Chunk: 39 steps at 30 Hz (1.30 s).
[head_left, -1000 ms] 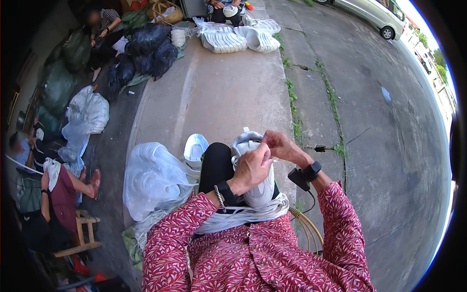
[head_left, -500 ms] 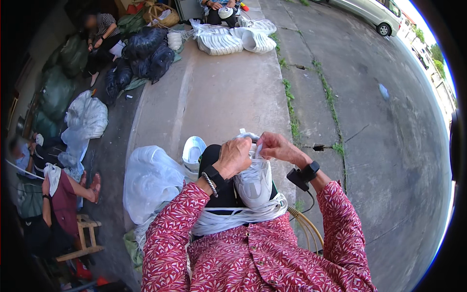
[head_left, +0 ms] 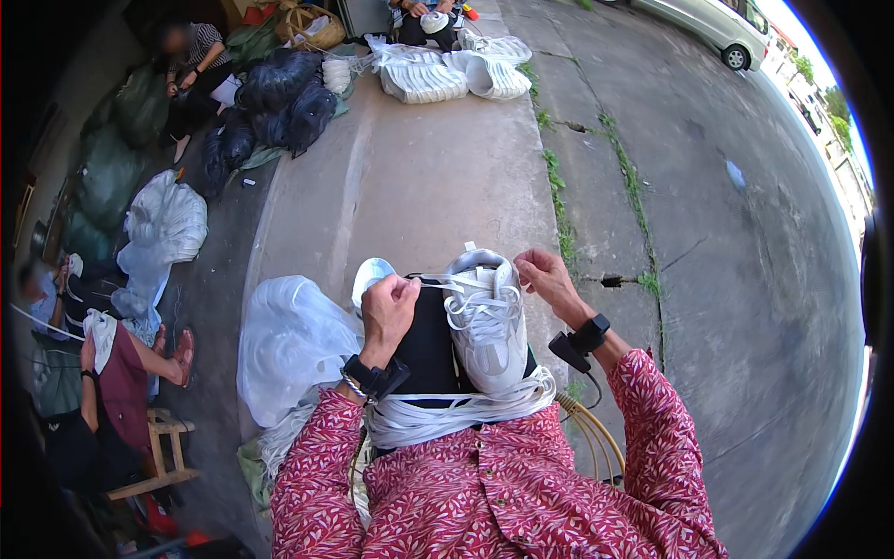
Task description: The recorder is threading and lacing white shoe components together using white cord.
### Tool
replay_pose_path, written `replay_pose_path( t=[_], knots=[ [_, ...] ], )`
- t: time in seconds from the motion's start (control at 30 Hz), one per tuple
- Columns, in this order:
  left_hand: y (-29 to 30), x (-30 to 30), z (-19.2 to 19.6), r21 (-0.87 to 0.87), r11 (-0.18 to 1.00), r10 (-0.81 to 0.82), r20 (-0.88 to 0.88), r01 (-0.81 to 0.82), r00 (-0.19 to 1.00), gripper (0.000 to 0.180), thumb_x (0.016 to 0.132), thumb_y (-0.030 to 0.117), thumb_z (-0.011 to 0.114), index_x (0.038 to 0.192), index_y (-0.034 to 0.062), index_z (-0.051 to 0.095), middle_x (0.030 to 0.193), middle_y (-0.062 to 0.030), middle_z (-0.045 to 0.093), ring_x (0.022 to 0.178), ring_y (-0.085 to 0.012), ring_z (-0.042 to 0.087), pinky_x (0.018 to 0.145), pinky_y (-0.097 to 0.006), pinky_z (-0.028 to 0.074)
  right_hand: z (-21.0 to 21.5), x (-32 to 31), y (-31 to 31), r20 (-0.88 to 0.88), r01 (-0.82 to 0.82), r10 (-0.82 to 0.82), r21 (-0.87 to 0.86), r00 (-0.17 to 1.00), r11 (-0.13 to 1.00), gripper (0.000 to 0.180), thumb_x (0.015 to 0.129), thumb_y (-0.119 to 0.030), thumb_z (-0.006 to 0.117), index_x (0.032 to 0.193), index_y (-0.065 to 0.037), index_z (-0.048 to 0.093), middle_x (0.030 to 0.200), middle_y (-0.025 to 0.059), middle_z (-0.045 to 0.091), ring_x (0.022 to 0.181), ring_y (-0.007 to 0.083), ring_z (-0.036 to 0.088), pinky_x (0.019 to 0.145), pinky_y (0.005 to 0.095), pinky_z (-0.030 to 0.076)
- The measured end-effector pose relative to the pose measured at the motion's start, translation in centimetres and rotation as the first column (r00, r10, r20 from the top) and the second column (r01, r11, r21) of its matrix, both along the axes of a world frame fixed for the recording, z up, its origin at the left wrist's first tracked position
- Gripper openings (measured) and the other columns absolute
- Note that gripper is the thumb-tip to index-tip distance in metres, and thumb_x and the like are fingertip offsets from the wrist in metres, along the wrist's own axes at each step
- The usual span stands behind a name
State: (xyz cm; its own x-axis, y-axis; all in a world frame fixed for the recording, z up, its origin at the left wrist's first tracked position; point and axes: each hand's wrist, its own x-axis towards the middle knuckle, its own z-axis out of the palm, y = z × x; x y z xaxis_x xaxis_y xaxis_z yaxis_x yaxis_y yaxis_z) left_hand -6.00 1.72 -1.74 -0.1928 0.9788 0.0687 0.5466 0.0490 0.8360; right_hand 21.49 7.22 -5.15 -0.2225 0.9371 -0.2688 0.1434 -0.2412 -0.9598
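A white and grey sneaker (head_left: 489,340) rests on my lap with its toe toward me and its laces crossed over the tongue. My left hand (head_left: 387,315), closed in a pinch, is left of it and holds a white shoelace (head_left: 433,280) stretched out from the top of the shoe. My right hand (head_left: 551,281) is beside the collar on the right, its thumb and fingertips pressed together; what lies between them I cannot make out. A bundle of loose white laces (head_left: 419,421) lies across my lap below the toe. Behind my left hand shows a second pale shoe (head_left: 372,272).
A clear plastic bag (head_left: 289,340) with white contents sits at my left. Black bags (head_left: 279,98) and wrapped stacks of white shoe parts (head_left: 424,79) lie farther off. Several people sit at the left and far side. A wooden stool (head_left: 160,456) stands lower left; a silver van (head_left: 703,28) is far right.
My hands have parted from over the shoe's opening. The left moved left and toward me, drawing a lace taut; the right shifted slightly right. The lacing and collar are now uncovered.
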Motion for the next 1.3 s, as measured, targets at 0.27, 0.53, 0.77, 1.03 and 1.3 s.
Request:
replay_pose_path(
  t=[0.27, 0.53, 0.77, 1.03, 1.3],
  knots=[
    [-0.3, 2.0, -1.4, -0.014, 0.974, -0.224, -0.096, 0.224, 0.97, 0.016, 0.073, 0.016, 0.062, 0.069, 0.0008, 0.063, 0.064, -0.0162, 0.062, 0.058, -0.0288, 0.062, 0.055, -0.036, 0.047, 1.2, -2.5, 0.1, 0.286, -0.176, 0.101, 0.252, 0.953, 0.951, 0.045, 0.087, -0.038, 0.059, 0.115, -0.003, 0.056, 0.111, 0.0131, 0.059, 0.101, 0.0209, 0.056, 0.082, 0.0344, 0.047],
    [-1.8, 1.3, -0.5, -0.206, 0.961, -0.121, 0.293, 0.187, 0.948, 0.022, 0.082, 0.017, 0.058, 0.068, 0.0006, 0.06, 0.058, -0.0069, 0.06, 0.051, -0.0156, 0.06, 0.042, -0.029, 0.044, 1.8, -3.0, 0.9, 0.221, -0.128, 0.105, 0.094, 0.97, 0.987, 0.04, 0.085, -0.026, 0.057, 0.116, -0.002, 0.053, 0.103, 0.012, 0.06, 0.092, 0.0185, 0.056, 0.076, 0.0311, 0.046],
    [-2.6, -0.1, -0.5, -0.286, 0.949, 0.001, 0.416, 0.13, 0.909, 0.018, 0.09, 0.017, 0.053, 0.087, -0.0004, 0.058, 0.074, -0.0085, 0.063, 0.057, -0.012, 0.06, 0.046, -0.021, 0.047, 1.0, -3.0, 3.4, 0.167, -0.164, 0.171, -0.051, 0.971, 0.985, 0.028, 0.076, -0.012, 0.056, 0.101, 0.0, 0.059, 0.09, 0.0052, 0.059, 0.079, 0.0145, 0.054, 0.065, 0.0257, 0.043],
    [-2.8, 2.1, -2.7, -0.285, 0.939, -0.055, 0.432, 0.194, 0.9, 0.024, 0.091, 0.02, 0.053, 0.099, -0.0021, 0.057, 0.084, -0.0106, 0.063, 0.067, -0.0154, 0.063, 0.056, -0.025, 0.052, -5.2, 5.3, 1.3, -0.556, 0.025, -0.1, -0.142, 0.825, 0.99, 0.027, 0.079, -0.014, 0.06, 0.105, -0.004, 0.06, 0.099, 0.0126, 0.064, 0.092, 0.0254, 0.059, 0.084, 0.0315, 0.047],
    [-2.1, 4.5, -2.1, -0.438, 0.813, 0.005, 0.663, 0.383, 0.749, 0.063, 0.092, 0.056, 0.036, 0.127, 0.0047, 0.043, 0.126, -0.0109, 0.048, 0.115, -0.0238, 0.048, 0.092, -0.042, 0.04, 3.6, 3.8, 3.0, 0.751, -0.635, 0.042, 0.526, 0.659, 0.566, 0.016, 0.08, -0.012, 0.061, 0.093, -0.002, 0.064, 0.093, 0.0082, 0.064, 0.088, 0.0207, 0.059, 0.077, 0.0327, 0.047]
  ],
)
